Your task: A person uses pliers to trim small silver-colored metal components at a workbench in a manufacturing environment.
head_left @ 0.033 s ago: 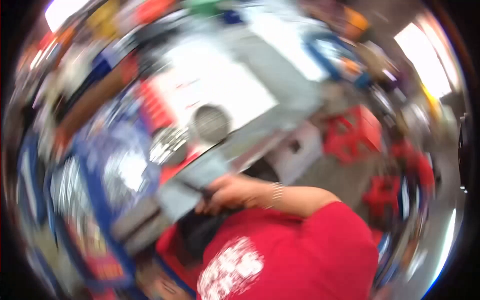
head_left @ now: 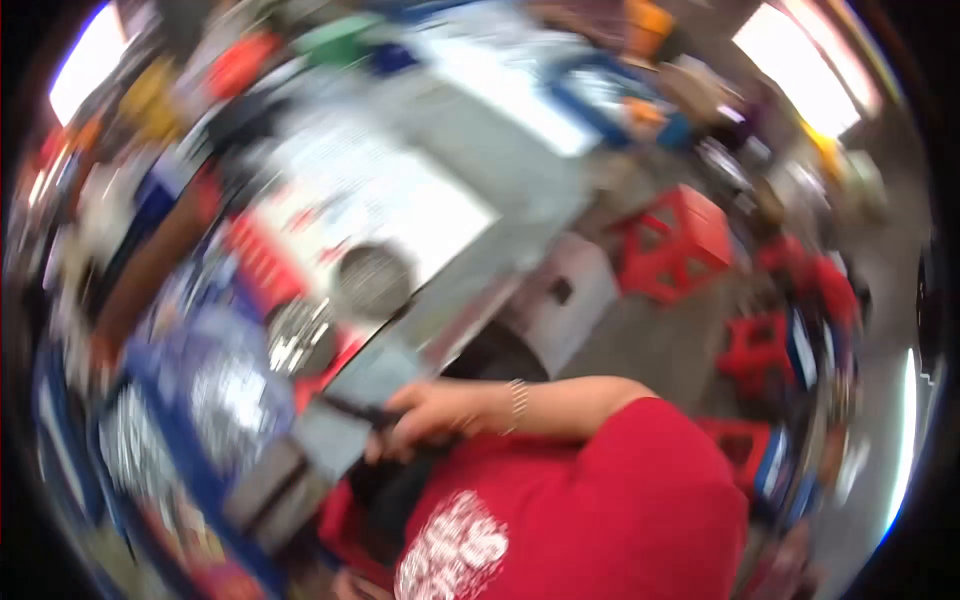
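My right hand (head_left: 425, 415), with a beaded bracelet at the wrist, reaches left across my red shirt. Its fingers are curled round a dark thin handle (head_left: 352, 408), blurred by motion, beside a grey metal block (head_left: 335, 435) at the table's near corner. At the lower edge a blurred patch of bare skin (head_left: 355, 585) by red cloth may be my left hand; its fingers cannot be made out. Beyond the block, a round mesh-like metal piece (head_left: 373, 280) rests on a white printed sheet (head_left: 380, 190). Nearer left, a shiny round metal piece (head_left: 300, 335) lies by a red edge.
A co-worker's arm (head_left: 160, 260) stretches over the left side. Below it stands a blue crate (head_left: 180, 430) with clear plastic bags. Red openwork stools (head_left: 680, 245) are on the floor at right, near a white box (head_left: 565, 300). More bins and goods crowd the far side.
The whole scene has shifted left in the picture, and my right hand has moved slightly left and down with it. The hand's grip looks the same.
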The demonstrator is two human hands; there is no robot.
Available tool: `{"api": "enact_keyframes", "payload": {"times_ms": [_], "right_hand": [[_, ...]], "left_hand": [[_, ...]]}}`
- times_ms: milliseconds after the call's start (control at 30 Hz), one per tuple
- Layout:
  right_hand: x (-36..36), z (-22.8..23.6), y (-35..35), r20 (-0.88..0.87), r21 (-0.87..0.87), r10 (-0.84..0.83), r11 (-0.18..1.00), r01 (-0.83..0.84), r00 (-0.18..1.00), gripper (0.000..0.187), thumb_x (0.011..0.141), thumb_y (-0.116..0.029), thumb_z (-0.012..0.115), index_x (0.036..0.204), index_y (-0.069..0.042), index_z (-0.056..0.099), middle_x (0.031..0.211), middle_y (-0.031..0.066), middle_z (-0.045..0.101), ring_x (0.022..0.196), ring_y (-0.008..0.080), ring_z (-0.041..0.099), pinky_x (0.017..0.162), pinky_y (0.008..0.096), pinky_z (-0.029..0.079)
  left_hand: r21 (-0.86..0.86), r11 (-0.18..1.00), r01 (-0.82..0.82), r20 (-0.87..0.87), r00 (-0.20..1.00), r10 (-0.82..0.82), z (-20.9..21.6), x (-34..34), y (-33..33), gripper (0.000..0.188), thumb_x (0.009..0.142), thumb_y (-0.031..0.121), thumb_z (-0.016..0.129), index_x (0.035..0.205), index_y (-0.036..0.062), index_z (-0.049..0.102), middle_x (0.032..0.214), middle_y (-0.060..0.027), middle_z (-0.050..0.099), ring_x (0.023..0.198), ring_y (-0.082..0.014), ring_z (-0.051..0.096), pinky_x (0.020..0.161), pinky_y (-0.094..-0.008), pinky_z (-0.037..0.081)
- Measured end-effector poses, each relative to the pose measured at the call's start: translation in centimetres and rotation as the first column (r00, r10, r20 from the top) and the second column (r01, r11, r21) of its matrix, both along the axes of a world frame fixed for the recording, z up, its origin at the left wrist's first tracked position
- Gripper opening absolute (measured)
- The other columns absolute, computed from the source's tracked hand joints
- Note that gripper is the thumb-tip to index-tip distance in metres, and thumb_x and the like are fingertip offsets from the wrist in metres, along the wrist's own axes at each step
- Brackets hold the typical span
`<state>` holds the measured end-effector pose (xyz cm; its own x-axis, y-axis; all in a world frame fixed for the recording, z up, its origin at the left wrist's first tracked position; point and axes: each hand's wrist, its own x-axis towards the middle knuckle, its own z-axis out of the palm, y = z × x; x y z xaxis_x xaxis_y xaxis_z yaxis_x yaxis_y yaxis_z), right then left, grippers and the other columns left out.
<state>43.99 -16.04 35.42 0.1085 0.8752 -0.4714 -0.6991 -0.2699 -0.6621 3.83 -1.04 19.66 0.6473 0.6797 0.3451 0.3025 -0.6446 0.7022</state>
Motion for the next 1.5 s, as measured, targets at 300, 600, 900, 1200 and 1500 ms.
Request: {"api": "enact_keyframes", "payload": {"times_ms": [300, 600, 900, 1200, 1500], "right_hand": [[-2.8, -1.0, -5.7, -0.105, 0.423, -0.258, 0.862, 0.278, 0.960, 0.026, 0.084, -0.024, 0.063, 0.092, 0.000, 0.057, 0.100, 0.0082, 0.059, 0.085, 0.0130, 0.060, 0.067, 0.0247, 0.052], [-2.1, -1.5, -5.2, -0.160, 0.505, -0.405, 0.750, 0.427, 0.900, 0.018, 0.079, -0.012, 0.068, 0.077, 0.004, 0.058, 0.089, 0.0157, 0.061, 0.063, 0.0131, 0.058, 0.050, 0.0241, 0.048], [-3.8, -1.7, -6.4, -0.124, 0.508, -0.476, 0.723, 0.468, 0.870, 0.024, 0.086, -0.021, 0.062, 0.081, 0.002, 0.060, 0.087, 0.0126, 0.060, 0.066, 0.0129, 0.058, 0.051, 0.0228, 0.047], [-5.4, -1.9, -7.2, -0.161, 0.585, -0.450, 0.673, 0.452, 0.879, 0.024, 0.086, -0.021, 0.063, 0.079, 0.002, 0.060, 0.086, 0.0122, 0.060, 0.063, 0.0125, 0.055, 0.048, 0.0217, 0.045], [-5.1, -2.0, -7.1, -0.008, 0.470, -0.405, 0.805, 0.361, 0.914, 0.017, 0.083, -0.016, 0.064, 0.083, 0.001, 0.060, 0.079, 0.0047, 0.058, 0.062, 0.0068, 0.051, 0.050, 0.0206, 0.042]], "left_hand": [[-0.707, 0.546, 0.449, 0.062, 0.809, -0.584, -3.6, 13.2, 1.2, 0.030, 0.085, 0.012, 0.058, 0.112, -0.0014, 0.056, 0.100, -0.0127, 0.062, 0.091, -0.0237, 0.059, 0.084, -0.0328, 0.046], [-0.647, 0.620, 0.443, -0.141, 0.730, -0.669, 6.1, 20.4, -0.1, 0.023, 0.088, 0.009, 0.054, 0.107, -0.0024, 0.059, 0.096, -0.0139, 0.062, 0.085, -0.0194, 0.059, 0.076, -0.0284, 0.049], [-0.678, 0.560, 0.476, -0.016, 0.752, -0.659, 7.9, 21.9, -1.9, 0.023, 0.089, 0.010, 0.052, 0.108, -0.0025, 0.059, 0.095, -0.0133, 0.062, 0.084, -0.0185, 0.059, 0.074, -0.0277, 0.049], [-0.720, 0.524, 0.455, 0.078, 0.803, -0.590, 9.6, 20.3, -3.7, 0.023, 0.090, 0.011, 0.051, 0.108, -0.0027, 0.058, 0.094, -0.0127, 0.063, 0.083, -0.0175, 0.059, 0.073, -0.0269, 0.049], [-0.724, 0.415, 0.552, 0.284, 0.786, -0.549, 15.7, 21.4, -4.6, 0.023, 0.094, 0.014, 0.045, 0.101, -0.0034, 0.058, 0.089, -0.0151, 0.063, 0.074, -0.0163, 0.057, 0.065, -0.0254, 0.046]]}}
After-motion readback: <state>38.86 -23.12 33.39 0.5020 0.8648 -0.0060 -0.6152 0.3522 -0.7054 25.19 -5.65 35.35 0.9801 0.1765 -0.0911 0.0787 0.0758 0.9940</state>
